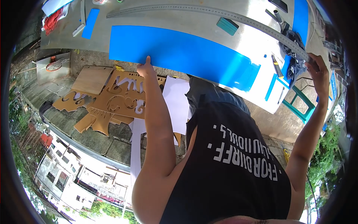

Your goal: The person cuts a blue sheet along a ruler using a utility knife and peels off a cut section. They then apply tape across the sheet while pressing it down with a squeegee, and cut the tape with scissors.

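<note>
A long blue sheet (175, 48) lies along the near edge of the grey-white table (164, 16). My left hand (145, 68) is at its near edge, left of the middle, with one digit stretched onto the blue surface. The other digits of that hand are folded or hidden, so its grip is unclear. Above the sheet a long metal ruler (223, 14) crosses the table and looks curved in the wide view. At the right end of the ruler, my right hand (318, 71) has its fingers closed around the tip.
A teal squeegee (227, 27) lies beyond the sheet. A cutter (276, 65), narrow blue strips (271, 87) and dark cloth (296, 56) are at the right. Brown cut-out boards (119, 93) stand below the table's left side. A green stool (301, 104) is at the lower right.
</note>
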`<state>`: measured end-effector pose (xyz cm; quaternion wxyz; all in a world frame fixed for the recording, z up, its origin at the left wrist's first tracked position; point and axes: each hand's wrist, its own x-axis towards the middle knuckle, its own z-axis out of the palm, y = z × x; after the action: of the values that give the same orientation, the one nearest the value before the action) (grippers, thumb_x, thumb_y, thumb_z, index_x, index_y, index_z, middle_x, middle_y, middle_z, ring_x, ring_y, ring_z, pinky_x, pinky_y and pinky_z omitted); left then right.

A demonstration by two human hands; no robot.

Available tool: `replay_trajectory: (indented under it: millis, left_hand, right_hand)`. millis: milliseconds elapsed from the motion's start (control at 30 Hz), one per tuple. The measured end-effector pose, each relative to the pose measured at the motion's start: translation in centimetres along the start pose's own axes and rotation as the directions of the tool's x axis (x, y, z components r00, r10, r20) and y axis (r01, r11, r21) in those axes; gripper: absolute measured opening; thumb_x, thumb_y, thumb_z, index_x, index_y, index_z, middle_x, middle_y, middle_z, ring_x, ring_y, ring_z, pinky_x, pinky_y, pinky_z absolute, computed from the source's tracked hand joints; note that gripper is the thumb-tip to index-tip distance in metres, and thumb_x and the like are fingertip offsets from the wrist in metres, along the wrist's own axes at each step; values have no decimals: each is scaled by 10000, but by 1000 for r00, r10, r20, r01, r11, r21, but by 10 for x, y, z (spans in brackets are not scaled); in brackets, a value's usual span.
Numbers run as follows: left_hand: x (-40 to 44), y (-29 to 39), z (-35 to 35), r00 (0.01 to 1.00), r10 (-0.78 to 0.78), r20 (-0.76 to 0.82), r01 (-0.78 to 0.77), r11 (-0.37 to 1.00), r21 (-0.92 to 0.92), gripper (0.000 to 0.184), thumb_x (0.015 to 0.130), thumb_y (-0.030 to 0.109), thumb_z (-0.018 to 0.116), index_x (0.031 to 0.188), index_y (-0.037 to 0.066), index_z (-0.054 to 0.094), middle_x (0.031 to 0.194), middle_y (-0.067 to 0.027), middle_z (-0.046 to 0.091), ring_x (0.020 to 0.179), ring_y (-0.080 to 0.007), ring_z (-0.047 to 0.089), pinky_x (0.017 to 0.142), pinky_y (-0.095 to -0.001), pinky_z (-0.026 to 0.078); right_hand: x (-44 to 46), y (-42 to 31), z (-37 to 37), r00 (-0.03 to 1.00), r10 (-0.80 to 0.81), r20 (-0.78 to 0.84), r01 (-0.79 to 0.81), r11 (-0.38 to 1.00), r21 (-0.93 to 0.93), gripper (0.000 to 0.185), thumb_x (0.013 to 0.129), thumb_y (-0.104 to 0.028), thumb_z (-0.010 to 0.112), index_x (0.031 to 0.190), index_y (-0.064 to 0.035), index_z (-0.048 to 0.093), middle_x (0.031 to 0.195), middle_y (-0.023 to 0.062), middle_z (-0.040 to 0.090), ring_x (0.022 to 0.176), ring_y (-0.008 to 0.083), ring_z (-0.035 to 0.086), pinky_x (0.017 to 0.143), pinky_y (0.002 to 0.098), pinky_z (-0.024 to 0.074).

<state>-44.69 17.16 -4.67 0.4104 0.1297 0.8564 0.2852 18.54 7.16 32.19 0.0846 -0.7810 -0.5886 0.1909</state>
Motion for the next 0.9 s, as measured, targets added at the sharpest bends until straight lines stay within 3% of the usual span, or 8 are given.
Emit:
replay_trajectory:
  millis: [133, 267, 433, 533, 600, 700, 800, 900]
  left_hand:
    - [-23, 4, -32, 981, 107, -164, -134, 978, -161, 418, 957, 116, 756, 1305, -32, 580, 1210, -198, 686, 968, -301, 721, 757, -435, 665]
    - [-35, 38, -109, 922, 300, -245, -388, 739, -550, 322, 1057, 1, 507, 1378, -20, 499, 1390, -197, 570, 1139, -338, 664, 901, -453, 635]
    - [-53, 165, -271, 749, 598, -287, -659, 622, -423, 368, 1030, 46, 594, 1394, 74, 550, 1355, -147, 619, 1181, -327, 634, 947, -491, 578]
    - [-87, 274, -353, 530, 845, 64, -811, 528, -254, 358, 1056, 106, 610, 1412, 80, 574, 1338, -87, 651, 1211, -213, 617, 1045, -409, 484]
    - [-138, 338, -361, 552, 797, 246, -796, 591, -131, 371, 1069, 205, 625, 1421, 96, 591, 1301, -34, 680, 1215, -182, 616, 1047, -386, 480]
    - [-208, 410, -313, 287, 747, 599, -955, 269, 122, 407, 1048, 242, 657, 1433, 117, 617, 1326, -25, 690, 1247, -162, 608, 1091, -372, 437]
    - [-282, 417, -206, 203, 389, 899, -967, 226, 121, 475, 1012, 180, 688, 1462, 68, 585, 1279, -34, 715, 1188, -147, 639, 1053, -337, 473]
    - [-299, 370, -95, -76, 106, 991, -957, 271, -102, 446, 957, 90, 715, 1391, 24, 635, 1169, -77, 751, 1057, -125, 694, 976, -316, 541]
  right_hand:
    - [10, 8, 3, 992, -127, -22, 127, 992, -14, 346, 949, -29, 730, 1289, -39, 664, 899, -4, 555, 730, 64, 488, 626, 233, 417]
    - [21, 24, 9, 996, -88, 6, 88, 995, -37, 373, 939, -77, 761, 1299, -36, 671, 892, 12, 594, 757, 93, 538, 689, 260, 453]
    - [37, 45, 20, 991, -130, -27, 129, 991, -21, 377, 930, -135, 779, 1289, -55, 691, 897, 32, 636, 737, 108, 545, 682, 283, 462]
    - [45, 54, 26, 983, -167, -74, 164, 986, -41, 384, 925, -163, 784, 1289, -74, 699, 908, 48, 660, 729, 119, 555, 681, 294, 469]
    - [51, 62, 28, 971, -203, -125, 199, 979, -48, 389, 923, -173, 786, 1291, -82, 700, 913, 55, 670, 727, 122, 560, 680, 297, 472]
    - [57, 64, 22, 974, -211, -83, 205, 976, -67, 395, 917, -184, 790, 1289, -84, 703, 921, 67, 680, 726, 133, 574, 688, 307, 484]
    - [56, 52, 18, 988, -142, -67, 140, 989, -40, 390, 911, -181, 794, 1279, -81, 710, 923, 71, 676, 732, 138, 578, 691, 313, 488]
    - [53, 48, 16, 983, -166, -72, 164, 986, -29, 375, 901, -172, 801, 1257, -84, 721, 945, 66, 676, 765, 151, 594, 709, 320, 492]
